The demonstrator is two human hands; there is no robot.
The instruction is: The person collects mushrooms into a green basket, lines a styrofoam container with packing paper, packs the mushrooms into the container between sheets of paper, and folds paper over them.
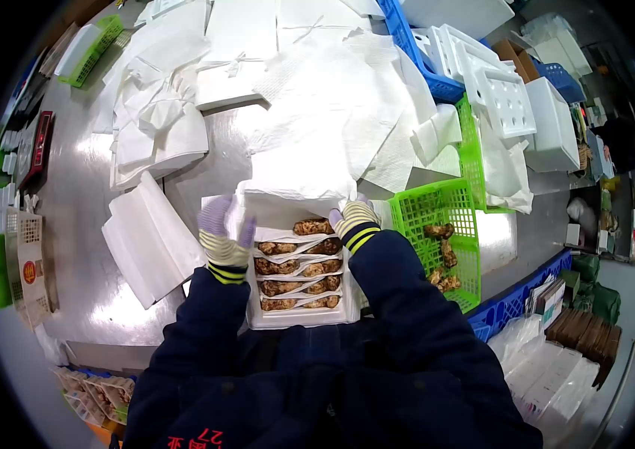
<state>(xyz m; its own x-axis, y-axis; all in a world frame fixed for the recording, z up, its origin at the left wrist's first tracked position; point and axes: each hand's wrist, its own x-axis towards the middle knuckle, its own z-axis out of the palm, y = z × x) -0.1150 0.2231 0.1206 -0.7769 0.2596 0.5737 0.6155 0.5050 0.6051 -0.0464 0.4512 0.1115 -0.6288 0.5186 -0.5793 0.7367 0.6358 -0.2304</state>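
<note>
In front of me on the metal table stands a white foam box (302, 318) holding rows of brown-and-cream mushrooms (278, 267) that look like matsutake. Folds of white paper (298, 279) separate the rows. One mushroom (313, 227) lies alone in the farthest row. My left hand (226, 228), in a purple and striped glove, pinches the left side of a white paper sheet (298, 187) at the box's far end. The sheet's right edge is in my right hand (355, 217), gloved the same way; its fingertips are partly hidden.
To the right, a green basket (471, 254) holds several mushrooms (441, 232). Loose paper sheets (332, 90) cover the table's far part. Folded paper (154, 236) lies at left. Foam lids (493, 93) and a blue crate (437, 82) stand at back right. A digital scale (35, 150) sits far left.
</note>
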